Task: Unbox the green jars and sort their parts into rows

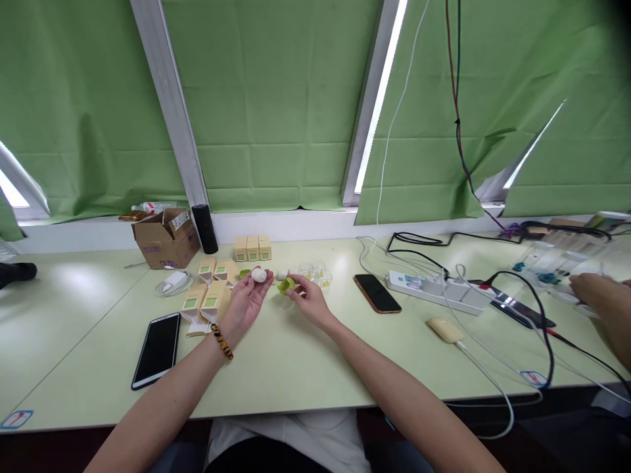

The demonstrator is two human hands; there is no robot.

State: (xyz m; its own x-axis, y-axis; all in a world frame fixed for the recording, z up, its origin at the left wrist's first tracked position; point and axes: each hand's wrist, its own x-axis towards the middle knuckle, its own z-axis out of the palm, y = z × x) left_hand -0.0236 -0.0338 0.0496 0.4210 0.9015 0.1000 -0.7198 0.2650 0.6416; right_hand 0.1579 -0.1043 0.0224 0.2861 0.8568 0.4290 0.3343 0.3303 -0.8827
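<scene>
My left hand [246,299] is turned palm up and holds a small white rounded object [258,274], perhaps a little jar or bulb, near its fingertips. Between thumb and fingers of my right hand [309,299] is a curled green piece [284,285], thin and strip-like. The two hands are close together above the table, the white object and the green piece apart. Behind them lie another small white piece [282,274] and several clear cups with yellow bits [315,272]. Opened small cardboard boxes [211,299] with green labels stand left of my left hand.
Three closed small boxes [253,248] stand at the back. A brown carton [166,240], a black cylinder [204,228] and a white charger [174,281] are left. Phones [156,349] lie on both sides. At right are a power strip [438,289], cables and another person's hand [601,295].
</scene>
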